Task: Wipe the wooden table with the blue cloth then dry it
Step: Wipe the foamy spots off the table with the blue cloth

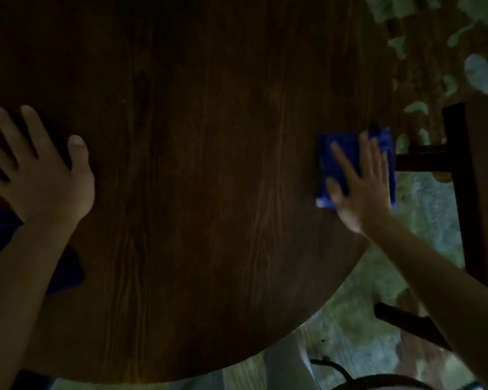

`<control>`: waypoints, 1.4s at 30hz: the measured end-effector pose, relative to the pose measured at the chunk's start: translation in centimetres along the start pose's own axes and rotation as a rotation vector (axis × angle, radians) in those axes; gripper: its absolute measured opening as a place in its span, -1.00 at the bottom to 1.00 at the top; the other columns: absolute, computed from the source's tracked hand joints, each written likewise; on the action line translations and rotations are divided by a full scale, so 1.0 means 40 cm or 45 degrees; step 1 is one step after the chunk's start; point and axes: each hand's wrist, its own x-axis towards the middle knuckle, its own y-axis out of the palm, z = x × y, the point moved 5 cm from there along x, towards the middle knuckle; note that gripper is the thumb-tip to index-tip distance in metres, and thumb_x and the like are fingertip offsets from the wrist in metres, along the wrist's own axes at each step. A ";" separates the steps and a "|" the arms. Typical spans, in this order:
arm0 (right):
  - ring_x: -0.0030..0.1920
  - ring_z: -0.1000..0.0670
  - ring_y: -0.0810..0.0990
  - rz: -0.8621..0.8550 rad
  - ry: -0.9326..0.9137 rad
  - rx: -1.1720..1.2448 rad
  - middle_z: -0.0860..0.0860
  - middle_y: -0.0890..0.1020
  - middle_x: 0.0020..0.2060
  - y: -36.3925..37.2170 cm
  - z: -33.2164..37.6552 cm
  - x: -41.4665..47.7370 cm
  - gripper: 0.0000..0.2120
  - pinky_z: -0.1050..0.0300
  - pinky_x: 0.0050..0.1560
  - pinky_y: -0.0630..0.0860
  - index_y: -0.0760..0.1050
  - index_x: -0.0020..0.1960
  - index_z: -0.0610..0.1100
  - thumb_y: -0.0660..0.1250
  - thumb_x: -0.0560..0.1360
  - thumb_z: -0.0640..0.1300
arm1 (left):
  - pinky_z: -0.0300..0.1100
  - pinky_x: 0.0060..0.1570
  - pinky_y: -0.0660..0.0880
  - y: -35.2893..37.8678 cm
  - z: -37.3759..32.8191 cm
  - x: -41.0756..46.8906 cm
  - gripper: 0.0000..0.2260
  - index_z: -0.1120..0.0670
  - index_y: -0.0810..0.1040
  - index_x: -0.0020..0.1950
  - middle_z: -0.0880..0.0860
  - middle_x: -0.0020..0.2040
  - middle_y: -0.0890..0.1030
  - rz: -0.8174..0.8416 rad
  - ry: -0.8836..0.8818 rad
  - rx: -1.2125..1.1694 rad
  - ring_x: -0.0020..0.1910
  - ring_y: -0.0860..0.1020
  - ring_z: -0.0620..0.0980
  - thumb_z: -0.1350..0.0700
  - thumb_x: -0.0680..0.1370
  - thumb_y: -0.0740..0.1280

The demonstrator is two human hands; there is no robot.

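A round dark wooden table fills most of the head view. The folded blue cloth lies at the table's right edge. My right hand presses flat on it, fingers spread and pointing away from me. My left hand rests flat on the table's left side with fingers apart and nothing in it. A second dark blue cloth shows partly under my left forearm.
A dark wooden chair stands just right of the table, close to the cloth. Green leaves hang at the upper right. Pale stone ground shows below the table's near right rim.
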 end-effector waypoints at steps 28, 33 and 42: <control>0.67 -0.20 -0.13 0.380 -1.861 -0.406 -0.09 -0.06 0.69 0.076 0.730 0.248 -0.33 -0.28 0.58 -0.20 -0.04 0.67 0.27 0.06 0.63 0.37 | 0.29 0.59 -0.28 -0.155 -0.064 0.018 -0.44 -0.21 -0.28 0.66 -0.08 0.67 -0.29 0.219 0.092 0.184 0.67 -0.29 0.03 -0.27 0.66 -0.27; 0.66 -0.26 0.00 0.302 -1.060 -0.326 -0.15 0.01 0.68 -0.001 0.492 0.558 -0.36 -0.41 0.56 0.05 -0.08 0.65 0.31 -0.11 0.61 0.43 | 0.29 0.59 -0.27 -0.164 -0.073 0.021 -0.43 -0.19 -0.28 0.66 -0.06 0.67 -0.31 0.254 0.104 0.191 0.66 -0.30 0.04 -0.26 0.65 -0.27; 0.66 -0.18 -0.25 0.218 -0.187 -0.161 -0.07 -0.25 0.67 0.052 0.825 0.586 -0.29 -0.32 0.61 -0.23 -0.33 0.64 0.27 -0.32 0.54 0.44 | 0.21 0.62 -0.02 -0.262 0.077 0.017 -0.46 -0.11 0.19 0.67 0.06 0.71 0.07 0.199 0.251 0.020 0.67 -0.02 0.03 -0.18 0.69 -0.03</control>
